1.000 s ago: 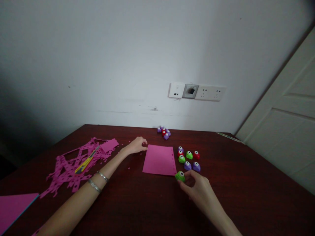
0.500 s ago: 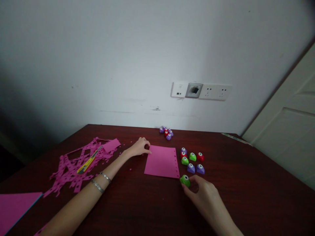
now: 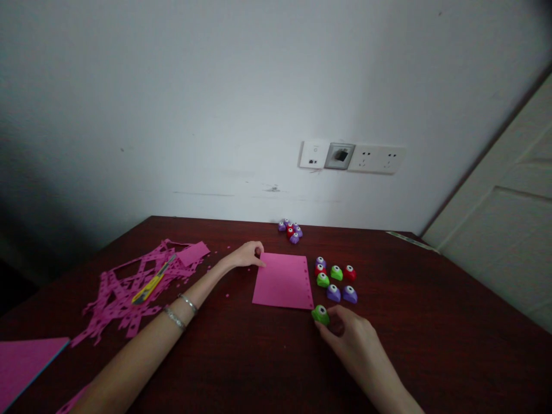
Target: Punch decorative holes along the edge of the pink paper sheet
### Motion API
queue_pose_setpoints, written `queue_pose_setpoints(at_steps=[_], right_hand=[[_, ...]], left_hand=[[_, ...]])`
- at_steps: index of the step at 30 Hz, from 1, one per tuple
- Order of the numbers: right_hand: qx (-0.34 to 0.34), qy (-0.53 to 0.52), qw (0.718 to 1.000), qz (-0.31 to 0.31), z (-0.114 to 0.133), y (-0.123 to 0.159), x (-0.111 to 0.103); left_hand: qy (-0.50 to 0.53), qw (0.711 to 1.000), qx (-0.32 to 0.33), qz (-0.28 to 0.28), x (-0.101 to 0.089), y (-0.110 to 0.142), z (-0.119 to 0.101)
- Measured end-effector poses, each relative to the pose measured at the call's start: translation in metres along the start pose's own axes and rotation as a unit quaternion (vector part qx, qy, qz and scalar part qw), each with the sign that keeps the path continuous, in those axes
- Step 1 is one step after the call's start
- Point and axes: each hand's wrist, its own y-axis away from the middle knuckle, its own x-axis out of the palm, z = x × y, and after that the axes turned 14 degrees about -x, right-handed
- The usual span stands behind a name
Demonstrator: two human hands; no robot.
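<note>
A square sheet of pink paper (image 3: 282,282) lies on the dark wooden table, with a row of small punched holes down its right edge. My left hand (image 3: 248,255) pinches its upper left corner between thumb and fingers. At the lower right corner of the sheet, a green craft paper punch (image 3: 320,314) is gripped by the thumb and fingers of my right hand (image 3: 354,338). Whether the paper is inside the punch's slot I cannot tell. Just beyond my right hand stand several more punches: green (image 3: 322,280), purple (image 3: 333,292) and red (image 3: 349,273).
Pink paper scraps (image 3: 125,287) are heaped on the left, with a yellow utility knife (image 3: 150,283) on top. Pink sheets (image 3: 30,365) lie at the near left. More punches (image 3: 291,231) cluster against the wall, below the sockets (image 3: 375,159).
The green punch and my right hand have shifted very slightly left along the paper's corner. My left hand keeps its hold on the sheet. The whole view has moved a little.
</note>
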Motion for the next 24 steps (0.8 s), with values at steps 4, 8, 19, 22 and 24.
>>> queue_pose_setpoints(at_steps=[4,8,19,22,24], right_hand=[[-0.010,-0.031,0.999,-0.014,-0.003,-0.001,0.000],[-0.012,-0.053,0.998,-0.032,-0.005,-0.003,-0.002],[0.034,-0.035,0.997,-0.067,-0.011,-0.007,-0.009],[0.058,-0.041,0.995,-0.067,-0.014,-0.009,-0.010],[0.066,-0.052,0.994,-0.064,-0.016,-0.009,-0.010]], left_hand=[[0.089,0.995,-0.038,0.003,0.002,-0.002,-0.006],[0.169,0.983,-0.070,0.033,-0.008,0.003,-0.012],[0.222,0.969,-0.084,0.073,-0.030,0.017,-0.019],[0.225,0.968,-0.084,0.078,-0.036,0.021,-0.019],[0.222,0.968,-0.088,0.078,-0.039,0.022,-0.020]])
